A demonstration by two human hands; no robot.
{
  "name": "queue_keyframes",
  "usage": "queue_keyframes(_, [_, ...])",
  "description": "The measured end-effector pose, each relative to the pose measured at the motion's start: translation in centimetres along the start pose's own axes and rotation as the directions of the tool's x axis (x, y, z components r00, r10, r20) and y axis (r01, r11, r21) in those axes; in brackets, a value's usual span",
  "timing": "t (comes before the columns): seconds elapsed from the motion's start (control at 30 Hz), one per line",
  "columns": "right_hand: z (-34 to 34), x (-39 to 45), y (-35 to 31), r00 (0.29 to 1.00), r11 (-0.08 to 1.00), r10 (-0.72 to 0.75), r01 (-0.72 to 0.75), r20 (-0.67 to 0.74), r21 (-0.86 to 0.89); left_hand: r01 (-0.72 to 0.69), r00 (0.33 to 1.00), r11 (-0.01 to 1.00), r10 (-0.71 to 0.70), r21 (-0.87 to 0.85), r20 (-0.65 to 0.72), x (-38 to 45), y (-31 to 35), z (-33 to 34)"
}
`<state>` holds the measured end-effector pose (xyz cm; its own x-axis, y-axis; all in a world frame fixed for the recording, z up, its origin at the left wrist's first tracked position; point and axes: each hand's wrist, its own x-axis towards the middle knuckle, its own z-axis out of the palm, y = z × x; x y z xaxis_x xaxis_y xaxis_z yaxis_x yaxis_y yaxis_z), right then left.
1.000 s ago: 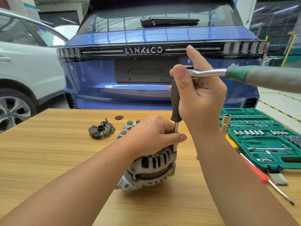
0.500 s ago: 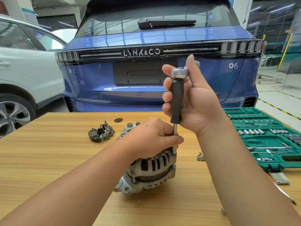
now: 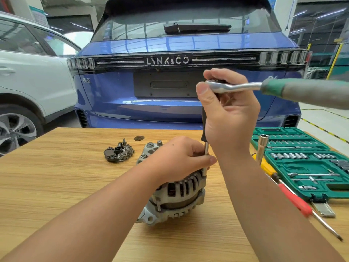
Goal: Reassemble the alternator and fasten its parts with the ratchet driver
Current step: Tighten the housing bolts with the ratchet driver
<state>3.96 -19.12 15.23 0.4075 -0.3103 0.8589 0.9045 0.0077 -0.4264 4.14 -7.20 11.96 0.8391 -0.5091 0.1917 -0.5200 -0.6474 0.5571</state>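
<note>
Alternator (image 3: pixel 177 193) sits on its side near the middle of the wooden surface (image 3: pixel 56 186), mounting ear toward the camera, so the housing through-bolt faces up for a vertical drive.

Left hand (image 3: pixel 179 157) lies over the top of the housing, fingers curled round the thin steel shaft of the extension (image 3: pixel 206 159). Prob doing two jobs: pins the alternator down and keeps the bit seated on the bolt head. Bolt itself hidden behind the fingers.

Right hand (image 3: pixel 229 118) is up at the ratchet driver (image 3: pixel 264 89) head, thumb and fingers closed round the head and the dark grip below it; green handle sticks out to the right, unheld. Judgement: gripping at the head, not the handle, means low torque, i.e. running the bolt down fast, final tighten not yet done.

Rectifier/regulator plate (image 3: pixel 118 153) lies apart on the surface left of the alternator, so reassembly only partway.

Green socket case (image 3: pixel 302 163) open on the right, within reach. Red-handled screwdriver (image 3: pixel 294 200) and a yellow-handled tool (image 3: pixel 264 165) lie just beside it, a deep socket (image 3: pixel 261 148) standing upright by the case edge.

Risk: extension tilts off axis, bit cams out.
</note>
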Motion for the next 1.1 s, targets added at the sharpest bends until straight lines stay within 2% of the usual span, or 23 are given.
queue_keyframes(0.13, [-0.6, 0.3, 0.3, 0.993, 0.994, 0.11, -0.11, 0.043, 0.011, 0.023, 1.0, 0.999, -0.023, 0.04, -0.011, 0.3, 0.0, 0.0])
queue_keyframes(0.23, [-0.9, 0.9, 0.1, 0.938, 0.91, 0.307, -0.339, 0.161, 0.24, 0.022, 1.0, 0.999, -0.022, 0.039, -0.001, 0.2, -0.1, -0.1])
queue_keyframes(0.3, [-1.2, 1.6, 0.0, 0.845, 0.768, 0.471, -0.534, 0.255, 0.352, 0.005, 1.0, 0.999, -0.006, 0.046, 0.011, 0.1, -0.2, -0.2])
queue_keyframes(0.37, [-1.8, 2.5, -0.1, 0.671, 0.562, 0.638, -0.741, 0.377, 0.367, -0.017, 1.0, 0.997, 0.016, 0.074, 0.012, 0.0, -0.1, -0.3])
queue_keyframes(0.4, [-2.1, 2.9, -0.1, 0.586, 0.473, 0.686, -0.809, 0.43, 0.349, -0.023, 1.0, 0.996, 0.022, 0.086, 0.015, 0.0, 0.0, -0.3])
queue_keyframes(0.43, [-2.3, 3.2, -0.1, 0.532, 0.415, 0.703, -0.846, 0.472, 0.336, -0.024, 0.999, 0.996, 0.022, 0.091, 0.024, 0.0, 0.0, -0.3])
queue_keyframes(0.47, [-2.5, 3.3, -0.1, 0.514, 0.389, 0.689, -0.857, 0.511, 0.338, -0.019, 0.999, 0.996, 0.015, 0.089, 0.038, 0.0, 0.0, -0.3])
queue_keyframes(0.6, [-2.5, 2.6, 0.1, 0.6, 0.443, 0.528, -0.799, 0.602, 0.407, 0.016, 0.997, 0.999, -0.019, 0.038, 0.077, -0.1, -0.4, -0.5])
queue_keyframes(0.73, [-2.0, 2.0, 0.0, 0.712, 0.507, 0.476, -0.702, 0.516, 0.501, 0.014, 0.998, 1.0, -0.014, 0.0, 0.061, -0.1, -0.3, -0.5])
queue_keyframes(0.83, [-1.7, 1.6, -0.3, 0.769, 0.554, 0.447, -0.639, 0.457, 0.534, 0.01, 0.999, 1.0, -0.009, -0.014, 0.046, 0.0, -0.6, -0.4])
queue_keyframes(0.93, [-1.2, 1.3, -0.2, 0.872, 0.735, 0.408, -0.49, 0.271, 0.469, -0.001, 0.999, 1.0, 0.001, -0.001, 0.033, 0.1, -0.5, -0.3])
queue_keyframes(1.03, [-0.3, 0.6, -0.1, 0.984, 0.951, 0.181, -0.176, 0.006, 0.255, -0.004, 1.0, 1.0, 0.004, -0.004, 0.024, 0.1, -0.3, -0.2])
queue_keyframes(1.1, [0.1, 0.2, 0.0, 0.997, 0.992, 0.062, -0.056, -0.051, 0.113, 0.0, 1.0, 1.0, 0.001, -0.011, 0.016, 0.1, -0.3, -0.1])
